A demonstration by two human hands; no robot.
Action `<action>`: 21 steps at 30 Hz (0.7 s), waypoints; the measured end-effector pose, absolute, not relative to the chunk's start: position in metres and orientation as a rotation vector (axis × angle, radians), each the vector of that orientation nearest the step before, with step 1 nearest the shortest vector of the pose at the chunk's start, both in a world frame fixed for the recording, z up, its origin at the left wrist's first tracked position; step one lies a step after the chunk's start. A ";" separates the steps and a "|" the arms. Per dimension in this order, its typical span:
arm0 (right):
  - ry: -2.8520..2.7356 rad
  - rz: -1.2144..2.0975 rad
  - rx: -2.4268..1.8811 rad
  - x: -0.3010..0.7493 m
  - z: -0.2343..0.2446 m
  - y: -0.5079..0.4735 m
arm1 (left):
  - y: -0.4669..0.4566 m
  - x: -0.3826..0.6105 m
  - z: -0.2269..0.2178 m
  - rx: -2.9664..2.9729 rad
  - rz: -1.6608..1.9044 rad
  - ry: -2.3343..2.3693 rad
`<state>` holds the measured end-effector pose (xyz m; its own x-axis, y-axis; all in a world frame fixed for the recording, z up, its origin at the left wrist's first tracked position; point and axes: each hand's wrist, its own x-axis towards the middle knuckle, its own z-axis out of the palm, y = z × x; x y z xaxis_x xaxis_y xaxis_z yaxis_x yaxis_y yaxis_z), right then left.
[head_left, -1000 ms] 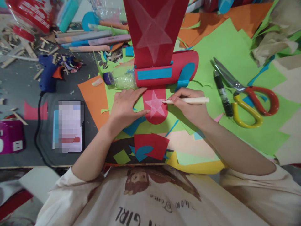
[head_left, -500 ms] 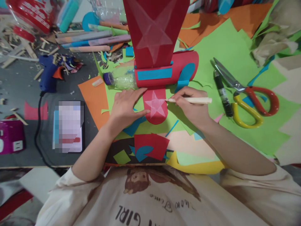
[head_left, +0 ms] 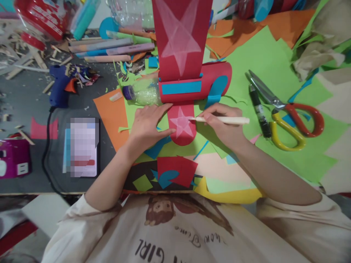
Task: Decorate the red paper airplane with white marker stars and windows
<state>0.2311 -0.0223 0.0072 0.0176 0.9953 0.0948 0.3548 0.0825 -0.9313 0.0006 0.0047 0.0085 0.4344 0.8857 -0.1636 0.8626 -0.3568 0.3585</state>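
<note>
My right hand point(head_left: 223, 122) grips a cream-coloured marker pen point(head_left: 236, 120); its tip meets the right side of a pale pink star point(head_left: 181, 123). That star is on a red paper tab point(head_left: 181, 139) with a rounded end. Thumb and fingers spread, my left hand point(head_left: 148, 122) lies flat along the tab's left edge. The tab extends from under a plastic bottle point(head_left: 145, 91) wrapped in red paper point(head_left: 216, 75), with blue strips on it. Above rises a red paper panel point(head_left: 181, 67) carrying a larger pale star.
Scissors point(head_left: 289, 109) and a black pen point(head_left: 260, 111) lie to the right on green paper point(head_left: 260, 58). On the left are a blue glue gun point(head_left: 59, 86) with its cord, a phone point(head_left: 83, 146) and several markers point(head_left: 115, 47). Paper scraps point(head_left: 177, 171) lie near the front edge.
The marker tip has shifted slightly left and down onto the small star. The upper red panel looks narrower and tilts differently. The left hand keeps its place on the tab.
</note>
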 end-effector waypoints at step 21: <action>-1.711 0.330 -1.078 0.279 -0.005 0.025 | 0.005 -0.007 -0.001 2.321 0.443 1.318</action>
